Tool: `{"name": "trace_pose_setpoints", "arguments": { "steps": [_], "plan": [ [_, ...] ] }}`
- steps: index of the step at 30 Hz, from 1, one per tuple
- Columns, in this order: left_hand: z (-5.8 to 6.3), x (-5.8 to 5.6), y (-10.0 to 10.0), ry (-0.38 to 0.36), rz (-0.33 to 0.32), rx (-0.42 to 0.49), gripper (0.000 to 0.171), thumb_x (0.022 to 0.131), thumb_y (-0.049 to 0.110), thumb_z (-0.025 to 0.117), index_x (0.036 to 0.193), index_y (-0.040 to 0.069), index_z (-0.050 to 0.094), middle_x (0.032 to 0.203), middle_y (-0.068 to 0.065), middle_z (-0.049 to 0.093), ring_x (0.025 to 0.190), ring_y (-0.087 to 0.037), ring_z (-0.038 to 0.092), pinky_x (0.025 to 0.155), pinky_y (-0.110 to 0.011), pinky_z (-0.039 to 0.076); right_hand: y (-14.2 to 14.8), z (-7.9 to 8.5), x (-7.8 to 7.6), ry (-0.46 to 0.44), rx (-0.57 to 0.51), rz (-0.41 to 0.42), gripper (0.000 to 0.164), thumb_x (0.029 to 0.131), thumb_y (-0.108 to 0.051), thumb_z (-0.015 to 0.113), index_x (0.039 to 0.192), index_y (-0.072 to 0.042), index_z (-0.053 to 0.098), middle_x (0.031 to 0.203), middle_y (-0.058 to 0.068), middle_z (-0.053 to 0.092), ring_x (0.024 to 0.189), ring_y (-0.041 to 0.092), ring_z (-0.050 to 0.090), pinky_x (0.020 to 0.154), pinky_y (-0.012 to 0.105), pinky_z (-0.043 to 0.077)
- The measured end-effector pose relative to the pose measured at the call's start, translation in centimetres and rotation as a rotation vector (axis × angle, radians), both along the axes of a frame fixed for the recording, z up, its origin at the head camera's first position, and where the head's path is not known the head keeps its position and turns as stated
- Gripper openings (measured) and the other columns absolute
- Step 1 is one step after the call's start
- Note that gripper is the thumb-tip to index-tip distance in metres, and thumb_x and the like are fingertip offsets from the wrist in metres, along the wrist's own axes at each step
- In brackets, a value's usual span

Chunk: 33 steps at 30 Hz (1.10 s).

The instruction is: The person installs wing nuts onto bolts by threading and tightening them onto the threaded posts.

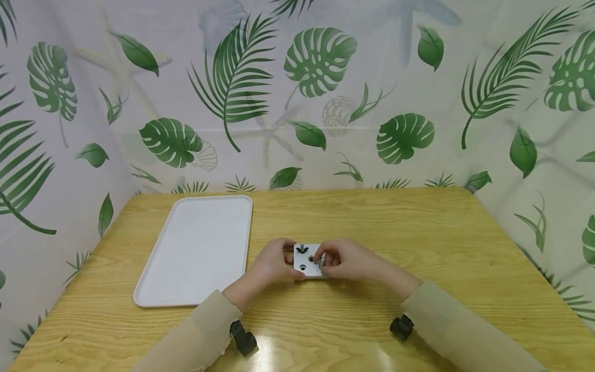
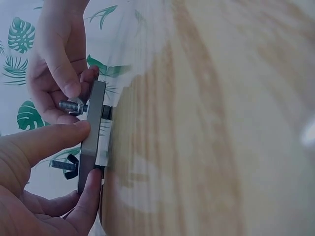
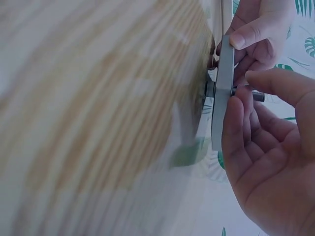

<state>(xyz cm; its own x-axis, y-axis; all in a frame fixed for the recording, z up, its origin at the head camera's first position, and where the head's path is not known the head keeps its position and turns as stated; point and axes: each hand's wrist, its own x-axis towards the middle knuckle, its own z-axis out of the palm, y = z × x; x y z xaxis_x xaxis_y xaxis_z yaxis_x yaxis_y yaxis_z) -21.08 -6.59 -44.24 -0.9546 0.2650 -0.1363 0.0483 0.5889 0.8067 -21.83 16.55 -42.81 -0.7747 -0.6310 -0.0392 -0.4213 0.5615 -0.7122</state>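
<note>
A flat light-grey metal plate with holes is held a little above the table, its left side gripped between the left hand's thumb and fingers. Two bolts pass through the plate, their heads on the underside. A black wing nut sits on the bolt nearer the left hand. The right hand has its thumb and fingers curled round the other bolt, pinching a nut on it, seemingly a second wing nut; the fingers partly hide it. In the right wrist view, this bolt's threaded end sticks out past the fingers.
A white tray lies on the wooden table, left of the hands. A leaf-patterned cloth hangs behind and at both sides. Each wrist carries a small black camera.
</note>
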Motion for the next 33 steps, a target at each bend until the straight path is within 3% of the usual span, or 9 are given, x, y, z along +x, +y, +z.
{"name": "trace_pose_setpoints", "arguments": {
  "steps": [3, 7, 17, 19, 22, 26, 33],
  "plan": [
    [0.0, 0.1, 0.1, -0.002, 0.001, 0.000, 0.080, 0.075, 0.005, 0.096, 0.144, -0.005, 0.056, 0.119, -0.015, 0.074, 0.099, -0.019, 0.071, 0.088, -0.033, 0.058, -0.2, -0.2, 0.0, 0.028, 0.011, -0.035, 0.010, 0.094, -0.015, 0.078, 0.100, -0.008, 0.072, 0.077, -0.001, 0.065, 0.068, 0.008, 0.055, 0.064, 0.024, 0.047],
    [0.3, 0.2, 0.2, -0.016, 0.001, 0.015, 0.079, 0.076, 0.003, 0.095, 0.144, -0.006, 0.056, 0.119, -0.016, 0.074, 0.103, -0.021, 0.072, 0.089, -0.034, 0.059, -0.6, -0.2, 0.2, 0.087, 0.059, -0.086, 0.018, 0.093, -0.021, 0.081, 0.089, -0.012, 0.066, 0.071, -0.003, 0.063, 0.061, 0.007, 0.053, 0.061, 0.024, 0.044],
    [0.5, 0.3, 0.3, -0.014, 0.012, -0.022, 0.079, 0.076, 0.007, 0.096, 0.144, -0.004, 0.057, 0.118, -0.014, 0.073, 0.101, -0.020, 0.070, 0.088, -0.034, 0.058, -1.7, 0.0, 0.4, 0.204, 0.209, -0.180, 0.029, 0.095, -0.025, 0.077, 0.076, -0.016, 0.058, 0.066, -0.005, 0.052, 0.060, 0.008, 0.045, 0.058, 0.024, 0.036],
    [0.4, 0.3, 0.3, -0.018, 0.011, -0.016, 0.079, 0.076, 0.007, 0.096, 0.144, -0.004, 0.056, 0.117, -0.014, 0.073, 0.102, -0.020, 0.070, 0.089, -0.034, 0.058, -1.5, 0.0, 0.4, 0.212, 0.213, -0.163, 0.025, 0.095, -0.026, 0.078, 0.080, -0.015, 0.062, 0.066, -0.006, 0.054, 0.060, 0.007, 0.046, 0.058, 0.024, 0.037],
    [0.2, 0.4, 0.4, -0.025, 0.010, -0.007, 0.079, 0.077, 0.007, 0.096, 0.144, -0.004, 0.056, 0.117, -0.014, 0.073, 0.102, -0.020, 0.069, 0.089, -0.034, 0.058, -0.9, 0.2, 0.6, 0.172, 0.177, -0.110, 0.017, 0.095, -0.025, 0.078, 0.100, -0.011, 0.069, 0.069, -0.005, 0.059, 0.060, 0.007, 0.049, 0.059, 0.024, 0.041],
    [0.2, 0.6, 0.5, -0.029, 0.016, -0.003, 0.079, 0.076, 0.007, 0.096, 0.144, -0.004, 0.056, 0.117, -0.013, 0.072, 0.101, -0.019, 0.068, 0.089, -0.034, 0.057, -0.1, 0.5, 0.7, 0.086, 0.093, -0.028, 0.028, 0.097, -0.014, 0.073, 0.124, -0.007, 0.066, 0.076, -0.002, 0.063, 0.062, 0.007, 0.054, 0.062, 0.024, 0.046],
    [0.2, 0.9, 0.8, -0.031, 0.029, 0.005, 0.078, 0.076, 0.005, 0.095, 0.144, -0.003, 0.056, 0.118, -0.014, 0.073, 0.101, -0.019, 0.069, 0.087, -0.033, 0.057, 0.6, 0.4, 0.6, 0.027, 0.026, 0.058, 0.024, 0.096, -0.001, 0.064, 0.117, -0.009, 0.072, 0.076, -0.003, 0.060, 0.064, 0.005, 0.047, 0.062, 0.020, 0.041]
  ]
}}
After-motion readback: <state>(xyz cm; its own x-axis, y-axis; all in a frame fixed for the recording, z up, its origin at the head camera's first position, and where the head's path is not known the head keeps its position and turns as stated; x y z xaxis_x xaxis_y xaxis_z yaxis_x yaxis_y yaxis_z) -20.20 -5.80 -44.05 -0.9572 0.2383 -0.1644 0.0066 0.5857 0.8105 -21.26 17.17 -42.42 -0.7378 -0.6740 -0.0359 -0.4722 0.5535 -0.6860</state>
